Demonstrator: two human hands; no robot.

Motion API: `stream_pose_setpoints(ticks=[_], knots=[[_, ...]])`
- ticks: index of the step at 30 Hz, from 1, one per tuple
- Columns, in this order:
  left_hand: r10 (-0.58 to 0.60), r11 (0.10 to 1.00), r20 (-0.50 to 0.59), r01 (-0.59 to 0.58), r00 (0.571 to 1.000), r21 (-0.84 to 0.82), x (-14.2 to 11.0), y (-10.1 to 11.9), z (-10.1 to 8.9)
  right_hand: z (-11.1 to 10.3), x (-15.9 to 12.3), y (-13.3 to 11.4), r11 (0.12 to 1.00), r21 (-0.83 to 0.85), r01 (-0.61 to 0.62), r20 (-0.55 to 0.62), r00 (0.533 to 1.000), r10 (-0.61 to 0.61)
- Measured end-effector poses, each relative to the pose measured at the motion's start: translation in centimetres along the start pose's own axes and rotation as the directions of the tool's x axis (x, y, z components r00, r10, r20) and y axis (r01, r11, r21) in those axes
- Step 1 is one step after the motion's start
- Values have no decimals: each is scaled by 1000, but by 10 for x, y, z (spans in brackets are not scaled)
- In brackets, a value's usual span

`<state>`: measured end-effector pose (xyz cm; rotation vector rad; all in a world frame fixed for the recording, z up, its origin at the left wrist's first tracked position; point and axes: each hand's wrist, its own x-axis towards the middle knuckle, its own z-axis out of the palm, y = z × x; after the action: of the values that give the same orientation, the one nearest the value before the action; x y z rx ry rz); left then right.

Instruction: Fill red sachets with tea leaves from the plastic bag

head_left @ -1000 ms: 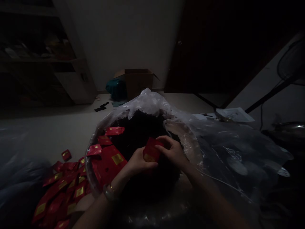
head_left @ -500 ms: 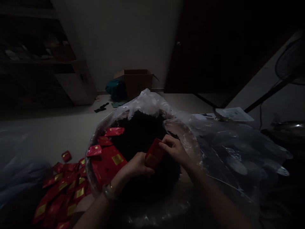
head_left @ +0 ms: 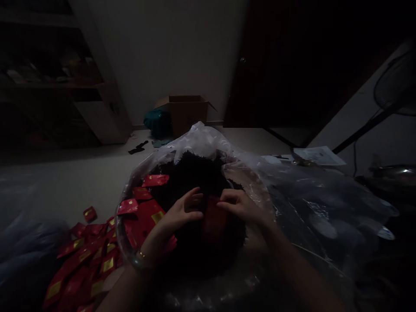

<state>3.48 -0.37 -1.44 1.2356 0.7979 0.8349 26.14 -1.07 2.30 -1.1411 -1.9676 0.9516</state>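
Note:
A small red packet hangs from the pinched fingers of my right hand, dim against the dark heap behind it. Just left of the packet, my left hand is open, fingers apart and holding nothing. Both hands are over a heap of dark, shredded, leaf-like material in a round container lined with clear plastic. Inside its left side lie several red packets with gold labels, partly behind my left wrist.
A pile of red packets covers the floor at left. Clear plastic sheeting spreads to the right, near a white tray. Against the wall stand an open cardboard box and a teal bag. A fan is at far right.
My left hand has let go of the red packet and moved left, its fingers opening. The right hand keeps the packet, which has swung down to hang below its fingertips.

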Motion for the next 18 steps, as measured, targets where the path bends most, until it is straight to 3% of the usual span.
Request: stream_pose_setpoints(ticks=[4, 7, 10, 14, 16, 18], knots=[[-33, 988, -49, 40, 998, 149, 1, 3, 12, 16, 0, 0, 1000, -3, 26, 59, 998, -25], [-57, 969, -154, 92, 986, 229, 2, 2, 14, 22, 1, 3, 996, 73, -46, 12, 999, 45], [-50, 976, -206, 92, 977, 199, 2, 2, 15, 25, 3, 7, 975, 177, -136, -54, 988, 147], [31, 987, -269, 13, 963, 158, 3, 0, 21, 30, 5, 10, 963, 182, -197, -93, 972, 217], [28, 993, -249, 1, 968, 118, 4, -3, 25, 34, 5, 9, 965, 202, -167, -160, 966, 201], [-45, 996, -175, 57, 984, 63, 5, -8, 28, 39, 5, 9, 963, 235, -135, -219, 958, 188]])
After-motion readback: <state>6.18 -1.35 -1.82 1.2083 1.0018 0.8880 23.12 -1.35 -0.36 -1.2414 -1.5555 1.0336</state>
